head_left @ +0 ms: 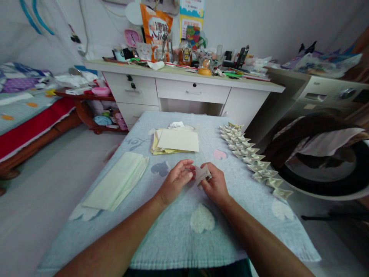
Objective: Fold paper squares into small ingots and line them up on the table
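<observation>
My right hand [216, 184] grips a small folded piece of printed paper [202, 174] above the middle of the cloth-covered table. Beside it on the left, my left hand [176, 179] is open, with its fingers bent and a gap between thumb and fingers. Its fingertips come close to the folded paper; whether they touch it I cannot tell. Folded paper pieces with pointed corners [250, 156] stand in a long row along the table's right side. Beyond my hands lies a stack of cream and yellow paper sheets [178, 140]. Pale green folded paper [117, 181] lies at the left.
A blue cloth with heart shapes [170, 238] covers the table. Behind it stands a white desk [193, 88] loaded with an orange snack bag [157, 30], a jar [185, 52] and clutter. A washing machine [325, 96] with laundry is on the right, a bed [34, 123] on the left.
</observation>
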`<state>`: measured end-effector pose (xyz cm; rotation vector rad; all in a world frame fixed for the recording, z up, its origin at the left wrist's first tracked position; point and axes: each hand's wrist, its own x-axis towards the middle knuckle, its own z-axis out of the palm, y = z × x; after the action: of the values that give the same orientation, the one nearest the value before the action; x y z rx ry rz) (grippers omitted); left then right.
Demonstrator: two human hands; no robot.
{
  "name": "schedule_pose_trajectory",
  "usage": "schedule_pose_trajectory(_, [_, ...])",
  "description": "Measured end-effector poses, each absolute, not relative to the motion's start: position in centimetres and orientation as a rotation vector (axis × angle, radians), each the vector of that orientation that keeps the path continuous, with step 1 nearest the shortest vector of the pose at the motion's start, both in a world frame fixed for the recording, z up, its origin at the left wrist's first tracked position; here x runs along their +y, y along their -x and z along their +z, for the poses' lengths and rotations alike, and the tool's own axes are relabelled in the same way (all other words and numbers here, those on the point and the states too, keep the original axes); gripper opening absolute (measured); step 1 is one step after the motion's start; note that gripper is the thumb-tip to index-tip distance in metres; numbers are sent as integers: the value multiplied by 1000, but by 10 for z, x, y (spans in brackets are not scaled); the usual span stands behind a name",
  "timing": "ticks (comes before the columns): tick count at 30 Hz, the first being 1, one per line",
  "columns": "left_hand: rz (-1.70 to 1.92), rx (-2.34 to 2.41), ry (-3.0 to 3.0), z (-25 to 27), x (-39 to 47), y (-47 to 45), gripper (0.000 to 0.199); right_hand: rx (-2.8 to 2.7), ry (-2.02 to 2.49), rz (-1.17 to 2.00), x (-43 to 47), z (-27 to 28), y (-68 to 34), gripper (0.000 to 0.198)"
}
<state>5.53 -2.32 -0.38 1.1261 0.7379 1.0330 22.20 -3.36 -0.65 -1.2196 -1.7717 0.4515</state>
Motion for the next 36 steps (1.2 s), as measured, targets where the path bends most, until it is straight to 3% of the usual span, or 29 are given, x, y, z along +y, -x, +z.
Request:
schedule_pose_trajectory(8, [960,895,-960,-7,-16,-56,36,-2064,1097,202,-33,-8,-221,22])
schedule_pose_trajectory(14, [966,871,-903,-6,-15,-54,24,-2088,1080,283,-34,-6,-220,19])
schedule_pose_trajectory(26, [937,899,-955,-5,-15,-51,21,-1952,1101,423,-35,-6,-218,14])
schedule_pose_trajectory(31, [918,902,-1006,-6,-14,-49,23,-1974,988,484,-39,-2,-218,22])
schedule_pose_trajectory(36, [945,801,-1150,2,-19,-46,39,-1831,1113,563,-36,-1,-217,13])
